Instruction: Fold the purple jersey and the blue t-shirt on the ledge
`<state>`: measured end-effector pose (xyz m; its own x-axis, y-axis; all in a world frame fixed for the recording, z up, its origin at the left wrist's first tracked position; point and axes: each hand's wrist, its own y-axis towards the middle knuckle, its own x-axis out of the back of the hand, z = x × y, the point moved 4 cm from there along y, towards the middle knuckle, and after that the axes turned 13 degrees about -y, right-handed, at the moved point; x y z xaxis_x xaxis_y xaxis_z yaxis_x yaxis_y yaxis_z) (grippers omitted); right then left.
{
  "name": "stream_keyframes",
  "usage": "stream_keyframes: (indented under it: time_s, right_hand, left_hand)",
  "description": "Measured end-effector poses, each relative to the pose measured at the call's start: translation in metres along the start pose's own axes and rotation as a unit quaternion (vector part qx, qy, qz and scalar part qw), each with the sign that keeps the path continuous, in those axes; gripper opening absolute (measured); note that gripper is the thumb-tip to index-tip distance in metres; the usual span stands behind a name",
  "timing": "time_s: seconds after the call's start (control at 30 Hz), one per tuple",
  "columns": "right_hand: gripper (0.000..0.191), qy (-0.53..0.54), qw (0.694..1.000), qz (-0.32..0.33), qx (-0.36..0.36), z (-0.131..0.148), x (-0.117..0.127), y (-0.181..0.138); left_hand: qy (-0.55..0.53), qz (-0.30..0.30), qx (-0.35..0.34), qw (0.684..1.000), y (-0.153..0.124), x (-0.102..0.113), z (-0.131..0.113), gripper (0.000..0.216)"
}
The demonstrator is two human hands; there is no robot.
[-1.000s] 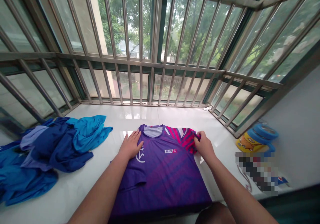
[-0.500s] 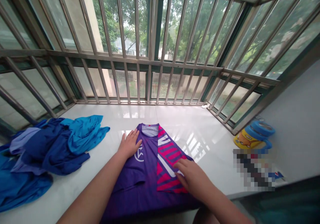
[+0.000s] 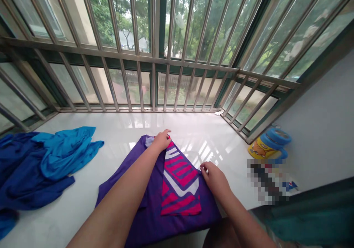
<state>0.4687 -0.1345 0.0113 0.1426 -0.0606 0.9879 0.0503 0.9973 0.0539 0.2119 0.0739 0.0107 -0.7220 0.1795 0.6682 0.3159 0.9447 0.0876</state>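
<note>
So there's a purple jersey (image 3: pixel 149 200) spread flat on the white sill (image 3: pixel 116 130) of a barred bay window, and everything else sits around it. Its right side is folded over onto the front, so a pink and white striped panel (image 3: pixel 179 181) shows on top of the purple. The left hand (image 3: pixel 161 140) is up at the collar end of the jersey, fingers curled down and pressing on the top of that fold; whether it's actually pinching cloth I can't tell. The right hand (image 3: pixel 214 176) rests at the jersey's right edge, fingertips touching the folded hem, loosely curled rather than clamped. Off to the jersey's left, well apart from it, lies a heap of blue clothes (image 3: pixel 41 163). To the jersey's right, against the wall, stands a yellow cartoon tin (image 3: pixel 260 150) with blue tape rolls (image 3: pixel 278 137) beside it.
</note>
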Motion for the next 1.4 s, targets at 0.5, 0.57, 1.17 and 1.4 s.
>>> stream_keyframes:
  time_s: [0.5,0.57,1.17,1.4]
  right_hand:
    - [0.031,-0.076,0.997,0.006,-0.004,-0.009,-0.009,0.001]
    - [0.038,-0.096,0.994,-0.013,-0.047,-0.011,-0.009,0.002]
    - [0.034,-0.038,0.999,-0.013,0.013,0.076,0.012,0.116]
    - [0.037,-0.005,0.999,0.023,0.03,0.126,-0.012,0.216]
  left_hand:
    - [0.039,0.032,-0.072,0.996,-0.002,-0.023,0.01,0.037]
    - [0.054,0.044,-0.086,0.994,-0.007,-0.026,0.009,0.041]
    - [0.112,-0.092,0.193,0.97,-0.014,0.112,0.097,0.04]
    - [0.068,-0.029,0.222,0.972,-0.003,0.116,0.123,0.021]
